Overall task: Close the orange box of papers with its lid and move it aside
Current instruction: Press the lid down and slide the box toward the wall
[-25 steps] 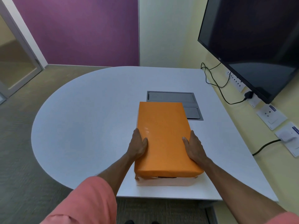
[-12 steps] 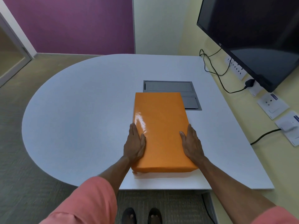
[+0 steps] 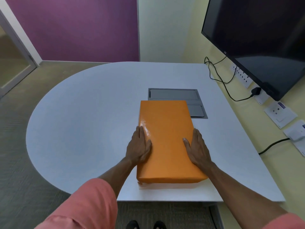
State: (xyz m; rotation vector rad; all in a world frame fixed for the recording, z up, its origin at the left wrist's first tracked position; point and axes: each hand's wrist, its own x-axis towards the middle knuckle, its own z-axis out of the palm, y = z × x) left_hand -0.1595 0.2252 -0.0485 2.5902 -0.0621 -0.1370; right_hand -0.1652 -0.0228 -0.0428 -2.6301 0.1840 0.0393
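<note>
The left hand [image 3: 139, 146] lies flat against the left long edge of the orange lid [image 3: 166, 139], fingers stretched out toward twelve o'clock and the thumb resting on the lid's top — an open, pressing hand, not a closed grasp. The lid covers the box nearly all the way down; only a thin pale strip of the box [image 3: 165, 185] shows under its near edge at six o'clock, with a small ragged bit at the near left corner. So the closing looks as good as done, though that strip suggests the lid may not be fully seated at the near end.

The box stands on the white table [image 3: 82, 121], close to the near edge, its far end at twelve o'clock overlapping the grey panel [image 3: 173, 94] set into the tabletop. The right hand [image 3: 197, 148] mirrors the left on the right long edge, spread flat with the thumb on top, bracing the box from three o'clock.

What is left, as I judge it, is the second half — moving the box aside. With both palms clamping the sides, the hands seem placed to slide or lift it. Bare table lies wide open toward nine o'clock, while at three o'clock the wall with its sockets is nearer.
</note>
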